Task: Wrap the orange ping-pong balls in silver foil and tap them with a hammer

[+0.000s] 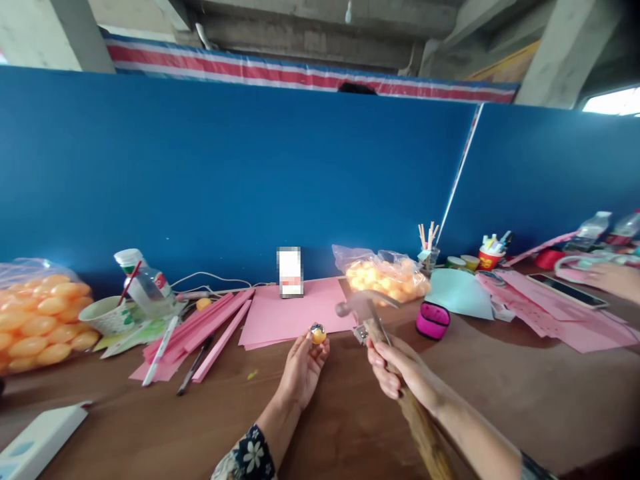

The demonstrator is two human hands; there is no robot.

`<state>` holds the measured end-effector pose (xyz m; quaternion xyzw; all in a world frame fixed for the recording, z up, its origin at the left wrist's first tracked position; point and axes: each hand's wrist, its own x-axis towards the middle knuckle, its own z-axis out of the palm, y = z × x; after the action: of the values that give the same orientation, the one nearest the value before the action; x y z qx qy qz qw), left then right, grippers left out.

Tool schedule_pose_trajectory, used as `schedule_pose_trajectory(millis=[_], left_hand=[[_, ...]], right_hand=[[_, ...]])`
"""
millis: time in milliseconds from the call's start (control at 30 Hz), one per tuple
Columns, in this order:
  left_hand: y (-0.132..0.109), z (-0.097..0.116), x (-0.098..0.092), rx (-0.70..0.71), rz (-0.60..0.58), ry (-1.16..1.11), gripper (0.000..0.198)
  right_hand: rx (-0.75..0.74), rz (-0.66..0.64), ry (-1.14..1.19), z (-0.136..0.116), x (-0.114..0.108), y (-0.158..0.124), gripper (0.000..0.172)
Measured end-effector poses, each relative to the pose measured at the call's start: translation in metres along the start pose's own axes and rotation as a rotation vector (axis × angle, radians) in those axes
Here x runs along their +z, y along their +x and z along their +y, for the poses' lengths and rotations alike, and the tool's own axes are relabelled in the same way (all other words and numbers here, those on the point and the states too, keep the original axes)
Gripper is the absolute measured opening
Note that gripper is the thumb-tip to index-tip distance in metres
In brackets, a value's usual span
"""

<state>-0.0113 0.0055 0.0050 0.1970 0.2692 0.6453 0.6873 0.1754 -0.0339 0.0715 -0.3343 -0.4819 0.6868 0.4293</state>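
Note:
My left hand (303,365) pinches a small orange ball with a metal cap (317,333) between its fingertips, just above the brown table (500,393). My right hand (395,367) grips the wooden handle of a hammer (367,307), whose metal head is raised and blurred, a little to the right of the ball. Behind both hands lies a sheet of pink paper (295,312).
A clear bag of orange balls (387,275) sits behind the hammer, and a larger bag (37,317) is at far left. Pink strips (210,330), pens, a tilted bottle (145,283), a paper cup and a magenta case (433,320) lie around. Another person's hand (613,277) rests at far right.

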Motion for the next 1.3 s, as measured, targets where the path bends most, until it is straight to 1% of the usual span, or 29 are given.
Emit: schedule_pose_trajectory(millis=[100, 200, 267, 367, 533, 767, 867, 967, 1100, 1300], left_hand=[[0.003, 0.006, -0.004, 0.082, 0.01, 0.038, 0.022], [0.006, 0.012, -0.009, 0.14, 0.05, 0.076, 0.033], [0.008, 0.015, -0.012, 0.153, 0.064, 0.079, 0.036], [0.011, 0.016, -0.014, 0.119, 0.067, 0.048, 0.034], [0.013, 0.014, -0.012, 0.113, 0.07, 0.044, 0.031], [0.01, 0.015, -0.01, 0.062, 0.1, 0.108, 0.027], [0.008, 0.014, -0.008, 0.051, 0.098, 0.124, 0.026], [0.006, 0.012, -0.006, 0.056, 0.071, 0.15, 0.029], [0.004, 0.01, -0.003, 0.071, 0.029, 0.213, 0.035], [0.006, 0.01, -0.006, 0.075, 0.059, 0.171, 0.037]], right_hand=[[-0.085, -0.127, 0.143, 0.004, 0.008, 0.032, 0.021], [-0.074, -0.165, 0.202, 0.015, 0.004, 0.045, 0.022], [-0.041, -0.151, 0.241, 0.025, -0.001, 0.044, 0.024], [0.003, -0.124, 0.277, 0.041, -0.006, 0.034, 0.027], [0.01, -0.096, 0.327, 0.055, -0.004, 0.024, 0.027], [0.02, -0.106, 0.325, 0.053, 0.004, 0.021, 0.026], [-0.002, -0.097, 0.324, 0.05, 0.006, 0.019, 0.026], [-0.013, -0.085, 0.315, 0.049, 0.006, 0.018, 0.026], [0.026, -0.101, 0.299, 0.052, 0.006, 0.02, 0.024], [0.011, -0.077, 0.322, 0.05, 0.006, 0.02, 0.025]])
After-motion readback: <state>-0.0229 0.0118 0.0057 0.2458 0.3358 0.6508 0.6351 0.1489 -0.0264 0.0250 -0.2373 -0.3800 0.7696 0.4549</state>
